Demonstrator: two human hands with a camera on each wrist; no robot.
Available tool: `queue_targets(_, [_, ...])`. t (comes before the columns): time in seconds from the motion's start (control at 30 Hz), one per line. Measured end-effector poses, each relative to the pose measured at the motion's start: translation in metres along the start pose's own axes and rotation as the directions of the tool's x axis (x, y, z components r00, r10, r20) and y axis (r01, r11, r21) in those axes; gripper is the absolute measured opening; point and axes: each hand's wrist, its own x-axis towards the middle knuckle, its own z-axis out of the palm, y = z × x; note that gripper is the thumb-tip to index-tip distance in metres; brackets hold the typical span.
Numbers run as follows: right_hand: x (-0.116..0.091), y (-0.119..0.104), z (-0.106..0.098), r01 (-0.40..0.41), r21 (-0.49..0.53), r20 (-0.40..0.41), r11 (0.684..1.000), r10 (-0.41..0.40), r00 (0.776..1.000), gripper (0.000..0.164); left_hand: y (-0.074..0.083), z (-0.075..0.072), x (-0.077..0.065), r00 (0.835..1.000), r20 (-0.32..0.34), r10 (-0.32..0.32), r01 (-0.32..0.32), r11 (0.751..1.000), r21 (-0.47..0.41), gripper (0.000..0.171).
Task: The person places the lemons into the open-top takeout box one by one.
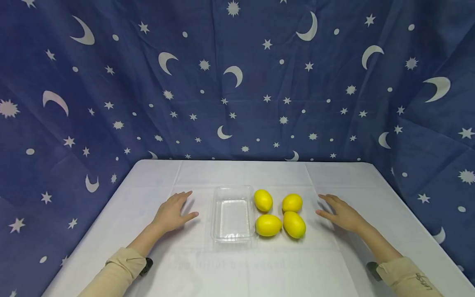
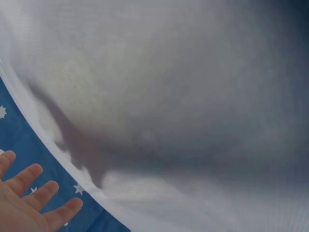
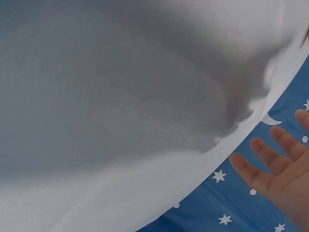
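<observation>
My left hand [image 1: 173,213] is held over the white table to the left of a clear plastic tray [image 1: 233,240], fingers spread and holding nothing. Right of the tray lie several yellow lemons: one at the back left [image 1: 263,200], one at the back right [image 1: 292,203], one at the front left [image 1: 268,225] and one at the front right [image 1: 295,225]. My right hand [image 1: 341,213] is to the right of the lemons, apart from them, with its fingers extended. In the wrist views the left palm [image 2: 19,208] and the right palm [image 3: 289,188] both show bare.
A white cloth covers the table [image 1: 237,272]. Behind it and along both sides hangs a dark blue curtain [image 1: 256,82] with moons and stars. Dark bands sit at the left cuff [image 1: 146,267] and the right cuff [image 1: 373,271].
</observation>
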Motion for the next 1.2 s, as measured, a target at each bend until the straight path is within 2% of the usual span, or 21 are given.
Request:
queue_targets(0.1, [0.001, -0.001, -0.001, 0.018, 0.023, -0.016, 1.000, -0.017, 1.000, 0.064, 0.001, 0.000, 0.000, 1.000, -0.027, 0.012, -0.012, 1.000, -0.003, 0.073])
queue_targets(0.43, [0.001, -0.009, -0.005, -0.007, 0.103, -0.034, 0.995, 0.011, 0.999, 0.055, 0.006, -0.001, 0.001, 0.997, -0.072, -0.017, 0.013, 0.998, -0.058, 0.051])
queue_targets(0.6, [0.000, -0.014, -0.007, -0.002, 0.132, -0.072, 0.991, 0.012, 0.997, 0.051, 0.010, -0.004, 0.001, 0.997, -0.068, -0.041, 0.034, 0.994, -0.102, 0.043])
queue_targets(0.73, [-0.001, -0.018, -0.007, -0.010, 0.207, -0.090, 0.978, 0.029, 0.996, 0.049, 0.015, -0.007, -0.001, 0.996, -0.059, -0.067, 0.056, 0.984, -0.171, 0.039])
queue_targets(0.9, [-0.003, -0.026, -0.010, -0.041, 0.302, -0.082, 0.953, 0.069, 0.994, 0.050, 0.024, -0.011, -0.001, 0.993, -0.054, -0.109, 0.089, 0.954, -0.288, 0.036])
queue_targets(1.03, [-0.005, -0.036, -0.014, -0.041, 0.352, -0.062, 0.935, 0.066, 0.996, 0.047, 0.030, -0.011, -0.001, 0.988, -0.045, -0.148, 0.121, 0.919, -0.375, 0.035])
queue_targets(1.13, [-0.007, -0.045, -0.016, -0.042, 0.391, -0.034, 0.920, 0.060, 0.998, 0.045, 0.034, -0.011, -0.002, 0.984, -0.030, -0.175, 0.142, 0.879, -0.456, 0.036])
queue_targets(1.2, [-0.008, -0.050, -0.016, -0.050, 0.423, -0.005, 0.905, 0.057, 0.998, 0.046, 0.037, -0.010, -0.002, 0.980, -0.005, -0.197, 0.166, 0.840, -0.516, 0.036])
